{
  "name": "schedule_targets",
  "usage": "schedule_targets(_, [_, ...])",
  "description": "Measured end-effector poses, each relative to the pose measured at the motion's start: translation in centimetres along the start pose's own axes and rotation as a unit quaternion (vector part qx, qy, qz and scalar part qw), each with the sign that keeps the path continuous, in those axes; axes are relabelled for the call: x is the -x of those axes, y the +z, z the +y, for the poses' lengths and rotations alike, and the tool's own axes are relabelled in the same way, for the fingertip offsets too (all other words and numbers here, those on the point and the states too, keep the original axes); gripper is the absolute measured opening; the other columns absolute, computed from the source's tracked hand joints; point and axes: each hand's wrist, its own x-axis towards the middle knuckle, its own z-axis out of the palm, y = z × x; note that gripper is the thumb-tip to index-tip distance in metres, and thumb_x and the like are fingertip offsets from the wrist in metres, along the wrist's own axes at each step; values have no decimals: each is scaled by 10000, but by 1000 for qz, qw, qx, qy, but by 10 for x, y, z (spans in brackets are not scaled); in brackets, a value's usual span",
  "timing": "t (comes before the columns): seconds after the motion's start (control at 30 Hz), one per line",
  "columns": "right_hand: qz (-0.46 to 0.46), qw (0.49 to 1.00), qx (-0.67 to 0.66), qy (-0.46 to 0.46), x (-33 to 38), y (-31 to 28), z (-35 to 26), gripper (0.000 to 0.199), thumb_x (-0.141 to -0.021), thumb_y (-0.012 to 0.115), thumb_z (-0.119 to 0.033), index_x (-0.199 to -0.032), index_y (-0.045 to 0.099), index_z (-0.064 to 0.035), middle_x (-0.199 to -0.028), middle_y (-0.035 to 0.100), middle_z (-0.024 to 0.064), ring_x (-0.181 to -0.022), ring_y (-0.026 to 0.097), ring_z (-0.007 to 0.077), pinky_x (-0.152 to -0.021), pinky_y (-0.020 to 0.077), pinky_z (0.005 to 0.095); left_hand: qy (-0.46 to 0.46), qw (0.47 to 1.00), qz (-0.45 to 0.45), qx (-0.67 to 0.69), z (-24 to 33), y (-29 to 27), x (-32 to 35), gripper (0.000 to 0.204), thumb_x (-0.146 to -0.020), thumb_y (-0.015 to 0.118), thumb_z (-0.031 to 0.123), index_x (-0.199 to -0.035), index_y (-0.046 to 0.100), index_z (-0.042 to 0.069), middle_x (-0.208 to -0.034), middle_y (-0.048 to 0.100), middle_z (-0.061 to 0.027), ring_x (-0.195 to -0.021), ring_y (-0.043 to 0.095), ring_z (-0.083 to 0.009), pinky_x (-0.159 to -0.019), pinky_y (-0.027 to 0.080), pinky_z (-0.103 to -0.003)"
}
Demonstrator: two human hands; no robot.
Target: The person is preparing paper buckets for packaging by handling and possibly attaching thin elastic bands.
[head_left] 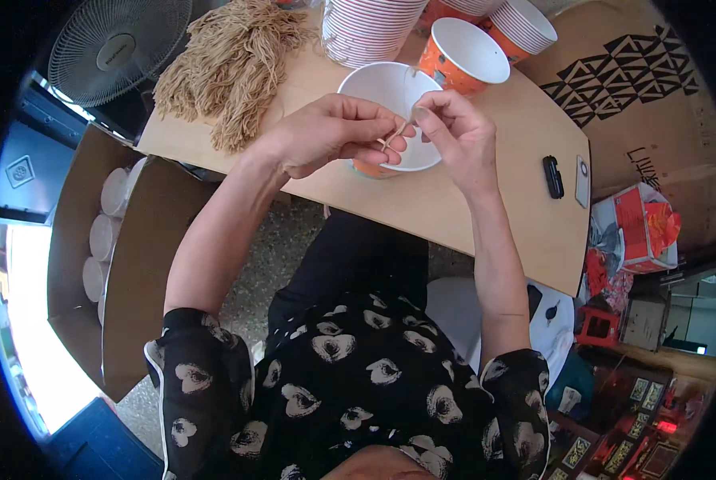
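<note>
My left hand (334, 132) and my right hand (460, 138) meet over the table, fingertips nearly touching. Between them runs a short tan string (393, 136), pinched by the fingers of both hands. Directly beneath is a paper bucket (378, 78), white inside with some orange on its outer wall; the hands partly cover its mouth. Whether anything lies at its bottom is hard to see. A large heap of tan strings (234, 68) lies to the left of the bucket, spilling toward the table's near edge.
Behind the bucket rise stacked white paper buckets (367, 32), with an orange bucket (468, 56) to their right. A black object (553, 177) lies on the table (526, 232) at right. An open carton (146, 264) with round white tubs stands at left, below a fan (118, 52).
</note>
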Motion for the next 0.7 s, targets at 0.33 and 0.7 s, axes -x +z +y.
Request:
schedule_targets(0.33, [1, 1000, -2, 10, 2, 2, -5, 99, -950, 639, -86, -974, 647, 10, -825, 632, 3, -707, 570, 47, -621, 461, 211, -7, 993, 2, 121, 1, 0, 2, 328, -1028, 486, 139, -1277, 532, -69, -1109, 660, -186, -1000, 698, -248, -908, 581, -277])
schedule_targets(0.7, [-23, 996, -66, 59, 7, -1, 2, 94, -925, 616, -24, -1000, 616, 33, -875, 661, 55, -750, 592, 74, -665, 478, 225, 59, 996, 51, 31, -5, 3, 7, 369, -965, 576, 35, -1318, 501, -38, -1141, 660, -174, -1094, 661, -240, -973, 542, -294])
